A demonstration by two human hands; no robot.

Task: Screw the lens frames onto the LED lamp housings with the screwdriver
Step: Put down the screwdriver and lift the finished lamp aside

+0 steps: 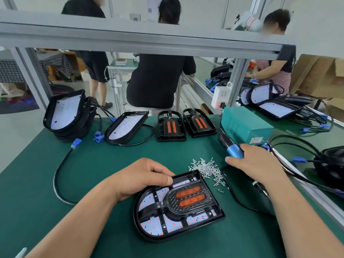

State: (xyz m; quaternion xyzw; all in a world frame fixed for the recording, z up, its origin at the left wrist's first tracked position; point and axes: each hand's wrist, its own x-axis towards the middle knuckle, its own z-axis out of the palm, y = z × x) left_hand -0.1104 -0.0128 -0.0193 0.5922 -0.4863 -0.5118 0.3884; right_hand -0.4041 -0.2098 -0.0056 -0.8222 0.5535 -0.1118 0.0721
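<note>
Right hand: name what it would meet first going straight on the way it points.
Gripping the screwdriver, the right hand points toward the teal box behind it; probably that, depth unclear.

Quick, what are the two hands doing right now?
Left hand: closed, holding the lamp housing by its rim.
Right hand: closed, holding the screwdriver.

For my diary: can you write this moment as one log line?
left hand: pinches lamp rim | right hand: grips screwdriver | screws: piled beside lamp
</note>
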